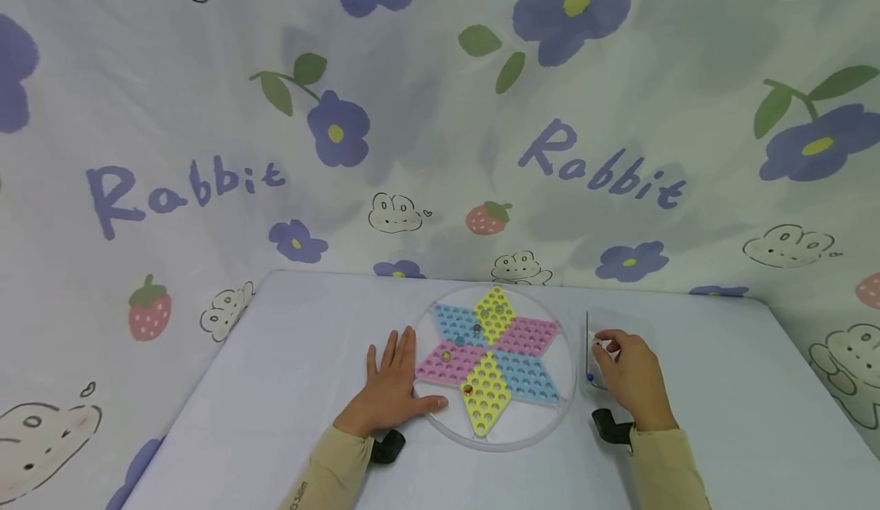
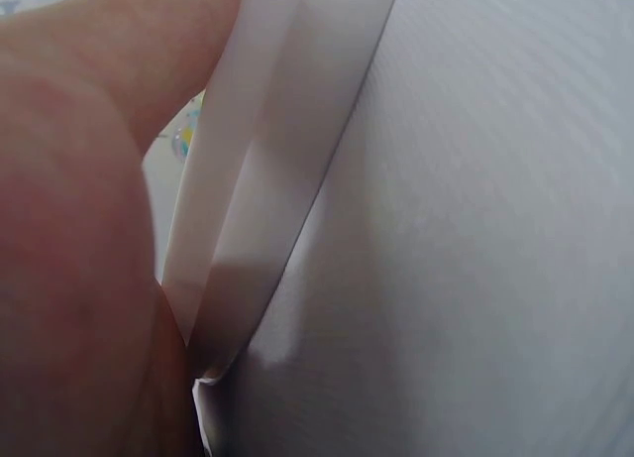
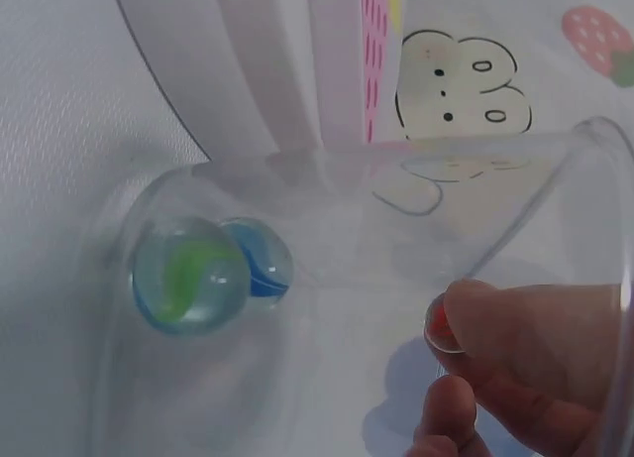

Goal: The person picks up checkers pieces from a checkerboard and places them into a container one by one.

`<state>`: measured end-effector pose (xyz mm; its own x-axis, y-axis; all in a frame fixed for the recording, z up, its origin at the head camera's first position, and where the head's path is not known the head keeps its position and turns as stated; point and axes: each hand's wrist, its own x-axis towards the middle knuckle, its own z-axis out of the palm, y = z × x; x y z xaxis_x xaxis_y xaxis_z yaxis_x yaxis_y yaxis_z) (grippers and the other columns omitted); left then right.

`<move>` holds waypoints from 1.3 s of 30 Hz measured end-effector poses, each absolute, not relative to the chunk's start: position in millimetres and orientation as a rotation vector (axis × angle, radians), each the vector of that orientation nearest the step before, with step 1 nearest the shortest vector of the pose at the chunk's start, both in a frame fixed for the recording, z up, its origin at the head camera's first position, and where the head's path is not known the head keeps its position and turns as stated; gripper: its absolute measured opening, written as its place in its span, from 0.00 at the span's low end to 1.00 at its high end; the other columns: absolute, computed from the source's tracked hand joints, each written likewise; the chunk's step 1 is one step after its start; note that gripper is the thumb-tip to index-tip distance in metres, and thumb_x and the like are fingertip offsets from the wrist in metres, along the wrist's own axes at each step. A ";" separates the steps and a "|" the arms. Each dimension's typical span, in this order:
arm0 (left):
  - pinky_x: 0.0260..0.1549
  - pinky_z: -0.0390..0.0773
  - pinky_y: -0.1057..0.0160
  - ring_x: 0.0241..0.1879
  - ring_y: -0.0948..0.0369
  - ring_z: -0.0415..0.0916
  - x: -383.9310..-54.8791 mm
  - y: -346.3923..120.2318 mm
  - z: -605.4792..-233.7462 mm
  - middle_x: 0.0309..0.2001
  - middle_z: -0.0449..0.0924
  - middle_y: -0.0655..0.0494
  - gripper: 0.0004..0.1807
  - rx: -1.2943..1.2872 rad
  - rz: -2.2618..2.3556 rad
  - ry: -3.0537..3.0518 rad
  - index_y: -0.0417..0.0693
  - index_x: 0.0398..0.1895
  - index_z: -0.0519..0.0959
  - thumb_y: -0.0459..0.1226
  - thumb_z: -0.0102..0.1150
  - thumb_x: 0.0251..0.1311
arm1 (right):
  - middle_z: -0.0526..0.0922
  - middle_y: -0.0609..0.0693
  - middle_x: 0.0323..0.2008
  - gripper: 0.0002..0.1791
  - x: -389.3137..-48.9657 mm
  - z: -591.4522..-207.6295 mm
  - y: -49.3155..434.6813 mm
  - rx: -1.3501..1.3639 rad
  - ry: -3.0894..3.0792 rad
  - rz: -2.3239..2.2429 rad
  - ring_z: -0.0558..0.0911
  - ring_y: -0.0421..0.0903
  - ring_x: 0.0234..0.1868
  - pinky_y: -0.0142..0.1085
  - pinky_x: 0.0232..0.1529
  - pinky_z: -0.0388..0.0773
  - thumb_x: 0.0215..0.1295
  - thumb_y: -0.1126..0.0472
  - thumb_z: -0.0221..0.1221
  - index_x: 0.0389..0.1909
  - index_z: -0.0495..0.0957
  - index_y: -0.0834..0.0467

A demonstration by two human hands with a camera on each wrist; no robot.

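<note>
A round Chinese checkers board (image 1: 493, 443) lies on the table, its six-pointed star pink, yellow and blue. Several glass marbles sit in its holes, among them a yellowish one (image 1: 446, 356) and a red one (image 1: 468, 390). My left hand (image 1: 390, 388) rests at the board's left edge, fingers straight and thumb over the rim. To the right of the board, my right hand (image 1: 638, 379) is at a clear plastic box (image 1: 587, 346). Between thumb and finger it pinches a clear marble with red inside (image 3: 436, 322). A green-swirled marble (image 3: 188, 277) and a blue one (image 3: 265, 259) lie in the box.
A white cloth (image 1: 289, 357) covers the table. Behind it hangs a curtain (image 1: 440, 128) printed with flowers, rabbits and strawberries. Dark wrist-worn devices (image 1: 388, 447) sit below both hands.
</note>
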<state>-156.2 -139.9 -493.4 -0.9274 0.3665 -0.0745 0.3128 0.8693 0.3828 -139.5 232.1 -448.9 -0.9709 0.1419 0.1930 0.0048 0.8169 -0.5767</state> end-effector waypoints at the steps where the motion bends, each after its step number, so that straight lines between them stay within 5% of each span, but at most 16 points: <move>1: 0.61 0.26 0.38 0.71 0.48 0.24 -156.0 -139.7 -493.0 0.73 0.29 0.46 0.68 0.532 0.557 2.898 0.40 0.72 0.32 0.75 0.47 0.41 | 0.76 0.55 0.32 0.13 -139.3 -449.8 232.4 -0.112 -2.771 0.882 0.70 0.45 0.25 0.35 0.23 0.65 0.62 0.60 0.57 0.44 0.79 0.64; 39: 0.61 0.28 0.37 0.71 0.47 0.26 -152.9 -139.4 -488.9 0.73 0.31 0.45 0.68 0.532 0.564 2.900 0.38 0.72 0.34 0.74 0.48 0.42 | 0.74 0.53 0.32 0.13 -137.1 -439.8 203.5 -0.031 -2.662 0.895 0.68 0.46 0.29 0.36 0.26 0.65 0.62 0.61 0.58 0.45 0.78 0.61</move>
